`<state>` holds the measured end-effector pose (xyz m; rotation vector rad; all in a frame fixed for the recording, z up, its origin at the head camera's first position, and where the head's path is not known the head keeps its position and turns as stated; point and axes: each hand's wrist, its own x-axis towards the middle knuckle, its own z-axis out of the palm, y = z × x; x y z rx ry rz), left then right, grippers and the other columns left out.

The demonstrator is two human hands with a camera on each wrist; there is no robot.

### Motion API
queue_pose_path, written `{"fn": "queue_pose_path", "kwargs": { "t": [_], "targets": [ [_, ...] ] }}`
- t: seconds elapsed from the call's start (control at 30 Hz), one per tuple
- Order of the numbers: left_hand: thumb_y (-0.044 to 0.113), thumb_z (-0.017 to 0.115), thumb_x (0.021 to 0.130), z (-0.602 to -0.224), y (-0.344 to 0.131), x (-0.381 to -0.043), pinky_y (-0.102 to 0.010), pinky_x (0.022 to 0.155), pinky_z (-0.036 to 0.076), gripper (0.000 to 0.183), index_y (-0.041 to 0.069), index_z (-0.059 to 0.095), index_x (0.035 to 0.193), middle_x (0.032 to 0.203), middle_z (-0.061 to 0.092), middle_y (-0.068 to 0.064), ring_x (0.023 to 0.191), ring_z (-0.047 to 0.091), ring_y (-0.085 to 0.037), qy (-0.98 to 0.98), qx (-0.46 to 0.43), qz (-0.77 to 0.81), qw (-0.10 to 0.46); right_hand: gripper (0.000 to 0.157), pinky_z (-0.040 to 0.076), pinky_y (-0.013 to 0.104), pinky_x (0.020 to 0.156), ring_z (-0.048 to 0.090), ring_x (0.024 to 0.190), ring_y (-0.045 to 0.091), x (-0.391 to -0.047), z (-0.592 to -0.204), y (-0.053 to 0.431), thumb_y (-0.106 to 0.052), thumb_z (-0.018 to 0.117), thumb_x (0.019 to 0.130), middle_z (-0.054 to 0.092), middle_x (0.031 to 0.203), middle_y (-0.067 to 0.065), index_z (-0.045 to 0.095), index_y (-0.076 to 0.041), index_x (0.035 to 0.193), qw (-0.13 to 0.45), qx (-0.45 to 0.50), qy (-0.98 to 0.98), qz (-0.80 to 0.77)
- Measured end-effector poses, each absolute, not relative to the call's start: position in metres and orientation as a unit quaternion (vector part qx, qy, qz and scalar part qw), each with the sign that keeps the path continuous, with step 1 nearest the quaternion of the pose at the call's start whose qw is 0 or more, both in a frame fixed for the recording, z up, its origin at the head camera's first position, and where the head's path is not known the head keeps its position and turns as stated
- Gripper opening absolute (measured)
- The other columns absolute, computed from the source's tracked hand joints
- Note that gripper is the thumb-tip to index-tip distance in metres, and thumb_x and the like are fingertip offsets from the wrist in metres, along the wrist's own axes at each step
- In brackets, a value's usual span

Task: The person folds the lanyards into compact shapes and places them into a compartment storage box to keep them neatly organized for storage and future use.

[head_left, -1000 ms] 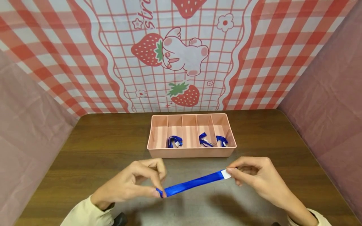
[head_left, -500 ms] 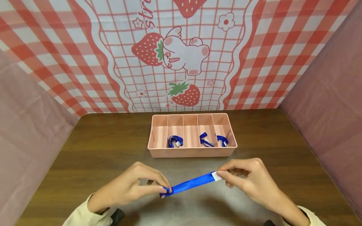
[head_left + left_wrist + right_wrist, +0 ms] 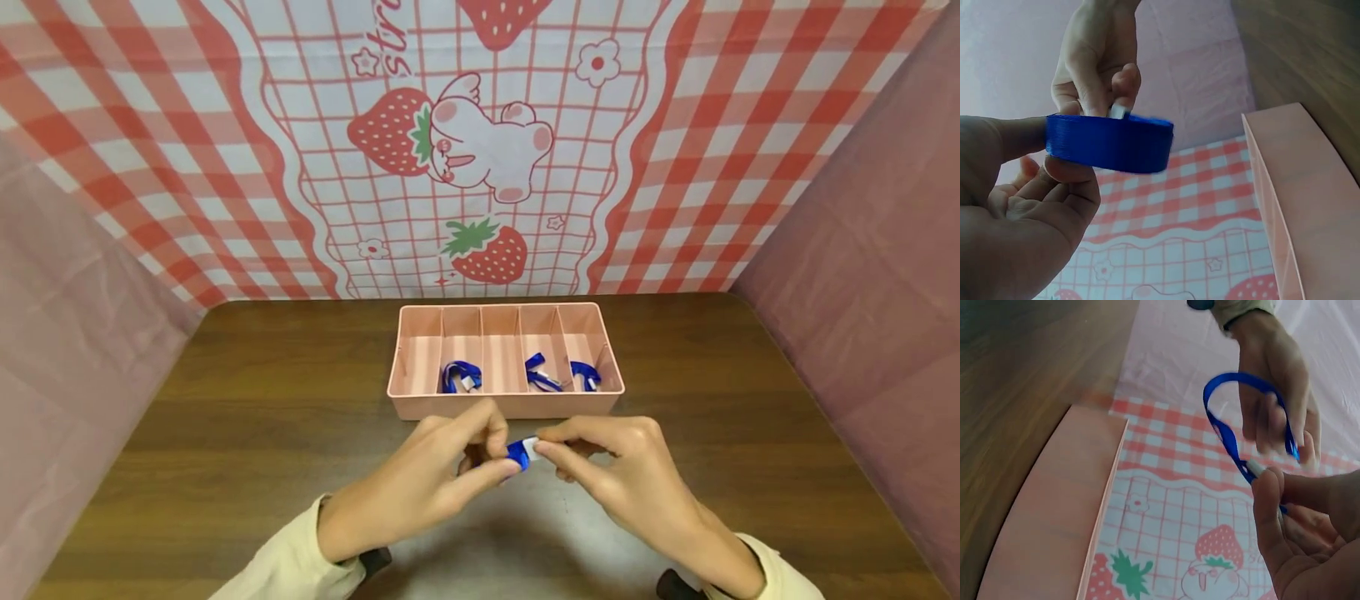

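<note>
Over the table in front of the tray, my left hand point(image 3: 427, 479) and right hand point(image 3: 630, 471) hold a blue lanyard point(image 3: 1110, 144) between them. The left thumb and fingers pinch one part of the band. At the white fastener point(image 3: 530, 449), the right thumb and fingertips grip the other end. In the right wrist view the band point(image 3: 1225, 434) arches as a loop from one hand to the other. The right fingers partly hide the fastener.
Just beyond the hands stands a pink divided tray point(image 3: 506, 407). Three coiled blue lanyards lie in its compartments: one on the left point(image 3: 452, 377), two to the right, point(image 3: 538, 377) and the far right one point(image 3: 583, 373). A checked strawberry cloth point(image 3: 480, 250) hangs behind the table.
My hands have come closer together, the left moving right and the right moving left. The band, stretched straight between them earlier, now bends into a loop.
</note>
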<state>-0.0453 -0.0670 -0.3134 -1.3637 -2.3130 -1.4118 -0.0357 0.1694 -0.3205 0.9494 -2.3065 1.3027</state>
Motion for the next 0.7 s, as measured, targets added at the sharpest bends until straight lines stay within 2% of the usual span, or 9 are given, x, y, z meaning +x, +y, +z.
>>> {"fn": "queue_pose_path", "kwargs": {
  "t": [0.13,0.27,0.43,0.57,0.7],
  "targets": [
    [0.011,0.066,0.096,-0.314,-0.059,-0.052,-0.012,0.054,0.032,0.034,0.013,0.035,0.082,0.073,0.046,0.008,0.063,0.039,0.004,-0.762,-0.447,-0.465,0.052,0.017,0.051,0.018,0.053,0.062,0.057,0.001,-0.036,-0.321,0.163,0.001,0.076,0.085,0.067,0.068,-0.010,0.076,-0.015,0.090,0.146,0.308,-0.796,0.500],
    [0.007,0.069,0.094,-0.317,-0.057,-0.058,-0.014,0.054,0.032,0.040,0.013,0.033,0.079,0.071,0.047,0.008,0.063,0.040,0.002,-0.765,-0.439,-0.468,0.053,0.020,0.053,0.021,0.053,0.065,0.059,0.005,-0.036,-0.326,0.160,0.008,0.073,0.085,0.068,0.070,-0.005,0.076,-0.011,0.093,0.145,0.309,-0.766,0.544],
    [0.006,0.069,0.094,-0.320,-0.057,-0.060,-0.015,0.053,0.031,0.039,0.013,0.033,0.078,0.070,0.043,0.007,0.059,0.040,-0.003,-0.774,-0.432,-0.460,0.046,0.021,0.054,0.020,0.056,0.067,0.062,0.005,-0.040,-0.335,0.156,0.010,0.073,0.084,0.071,0.077,-0.003,0.075,-0.006,0.097,0.168,0.350,-0.753,0.532],
    [0.006,0.067,0.095,-0.322,-0.056,-0.061,-0.013,0.051,0.029,0.037,0.013,0.035,0.077,0.066,0.037,0.005,0.057,0.036,-0.001,-0.781,-0.446,-0.434,0.050,0.019,0.054,0.020,0.056,0.067,0.063,0.005,-0.042,-0.338,0.157,0.010,0.071,0.085,0.072,0.080,-0.001,0.074,-0.004,0.097,0.146,0.361,-0.750,0.535],
    [0.007,0.066,0.095,-0.323,-0.054,-0.060,-0.012,0.052,0.025,0.036,0.014,0.036,0.077,0.064,0.035,0.004,0.058,0.032,0.003,-0.784,-0.450,-0.425,0.050,0.018,0.055,0.022,0.054,0.067,0.061,0.005,-0.044,-0.338,0.160,0.010,0.069,0.087,0.071,0.076,-0.002,0.074,-0.006,0.095,0.117,0.348,-0.751,0.549]
  ]
}}
